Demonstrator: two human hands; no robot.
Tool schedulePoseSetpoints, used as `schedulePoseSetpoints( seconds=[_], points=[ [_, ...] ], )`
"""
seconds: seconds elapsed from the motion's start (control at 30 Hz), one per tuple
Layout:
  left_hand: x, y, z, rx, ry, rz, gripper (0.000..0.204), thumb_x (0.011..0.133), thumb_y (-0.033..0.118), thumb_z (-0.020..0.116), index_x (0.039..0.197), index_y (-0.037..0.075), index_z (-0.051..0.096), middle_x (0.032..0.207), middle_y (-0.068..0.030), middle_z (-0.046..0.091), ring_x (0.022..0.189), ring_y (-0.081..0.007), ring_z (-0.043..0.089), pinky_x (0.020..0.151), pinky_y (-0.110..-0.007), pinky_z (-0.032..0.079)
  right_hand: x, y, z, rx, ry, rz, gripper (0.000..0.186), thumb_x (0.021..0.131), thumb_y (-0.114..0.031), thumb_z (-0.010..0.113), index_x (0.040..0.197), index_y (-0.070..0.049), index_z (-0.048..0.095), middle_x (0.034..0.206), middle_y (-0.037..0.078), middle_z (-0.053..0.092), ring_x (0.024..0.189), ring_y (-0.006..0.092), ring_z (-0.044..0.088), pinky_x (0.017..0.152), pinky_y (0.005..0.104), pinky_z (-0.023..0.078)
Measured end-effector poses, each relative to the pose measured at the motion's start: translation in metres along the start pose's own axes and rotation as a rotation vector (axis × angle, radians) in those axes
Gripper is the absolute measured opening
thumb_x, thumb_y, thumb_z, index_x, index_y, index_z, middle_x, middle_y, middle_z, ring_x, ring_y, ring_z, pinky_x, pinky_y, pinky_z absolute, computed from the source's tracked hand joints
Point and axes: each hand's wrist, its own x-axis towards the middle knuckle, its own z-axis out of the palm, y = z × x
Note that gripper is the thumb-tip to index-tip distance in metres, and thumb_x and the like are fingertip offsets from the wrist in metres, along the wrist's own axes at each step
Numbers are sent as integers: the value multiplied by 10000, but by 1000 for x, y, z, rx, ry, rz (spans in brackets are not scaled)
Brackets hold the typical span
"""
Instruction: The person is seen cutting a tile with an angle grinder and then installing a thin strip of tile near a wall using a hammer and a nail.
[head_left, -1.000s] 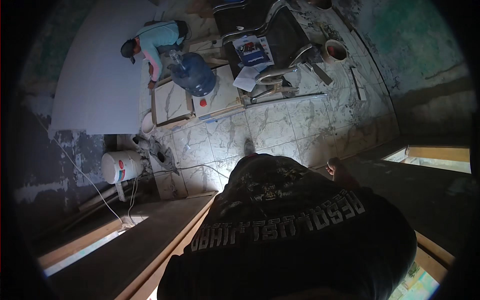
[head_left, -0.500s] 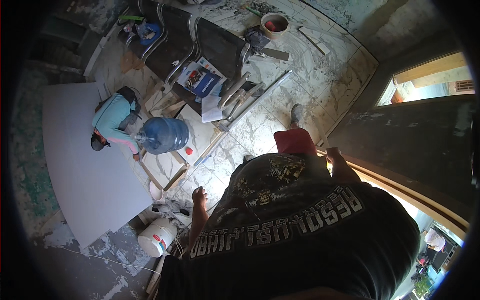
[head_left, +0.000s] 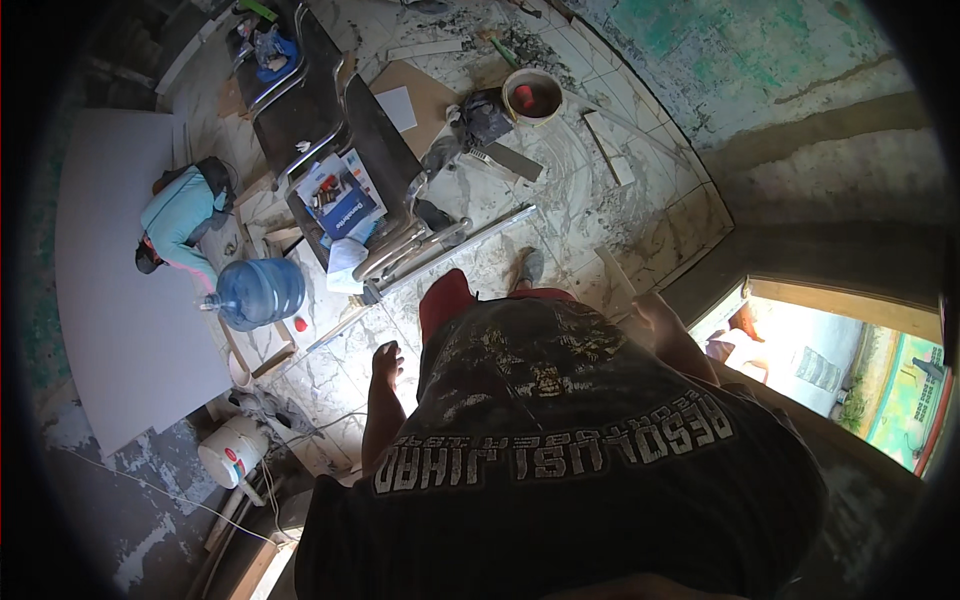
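Note:
My left hand (head_left: 387, 362) hangs beside my dark printed shirt (head_left: 540, 400), its fingers loosely bent and apart with nothing visible in them. My right hand (head_left: 652, 318) is on the other side of my body, smeared by motion, so its fingers cannot be read. Nearest to it is a pale narrow board (head_left: 614, 284) on the tiles. One shoe (head_left: 529, 268) shows ahead of my red shorts (head_left: 443, 300). Left of my left hand, a large blue water jug (head_left: 262, 295) lies on its side, well apart from it.
A person in light blue (head_left: 185, 212) bends over a large pale sheet (head_left: 140, 300). Dark linked chairs (head_left: 375, 130) carry papers (head_left: 340, 198). A metal bar (head_left: 460, 250) lies across the tiles (head_left: 570, 225). A bucket (head_left: 532, 97), a white pail (head_left: 233, 452) and an opening (head_left: 800, 350) stand around.
My view has shifted forward and turned; the jug, chairs and person sit farther left. My right hand has come away from the door's edge. My left hand still hangs at my side.

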Motion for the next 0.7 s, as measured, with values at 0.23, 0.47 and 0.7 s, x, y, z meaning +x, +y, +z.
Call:
schedulePoseSetpoints(
  seconds=[0.23, 0.47, 0.7],
  points=[
    [6, 72, 75, -145, 30, 12, 502, 986, 407, 510, 1385, 104, 488, 1317, -126, 578, 1086, -285, 599, 890, -475, 465, 66, -80, -71, 125, -109, -63, 232, 966, -210, 493, 968, -3, 598, 685, 116, 609, 459, 179, 509, 381, 338, 381],
    [50, 155, 94, -150, 21, 28, 519, 969, 417, 534, 1374, 96, 490, 1316, -130, 574, 1101, -307, 598, 902, -488, 463, 78, -164, -44, -90, -215, -213, 218, 941, -201, 530, 1004, -7, 607, 695, 112, 642, 475, 208, 558, 392, 347, 434],
    [131, 288, 81, -231, 53, 178, 480, 944, 420, 555, 1311, 111, 546, 1172, -91, 620, 1014, -255, 605, 855, -426, 477, 77, -305, -41, -261, -261, -219, 255, 942, -169, 509, 1104, 9, 593, 717, 116, 641, 495, 191, 563, 413, 346, 447]
  ],
)
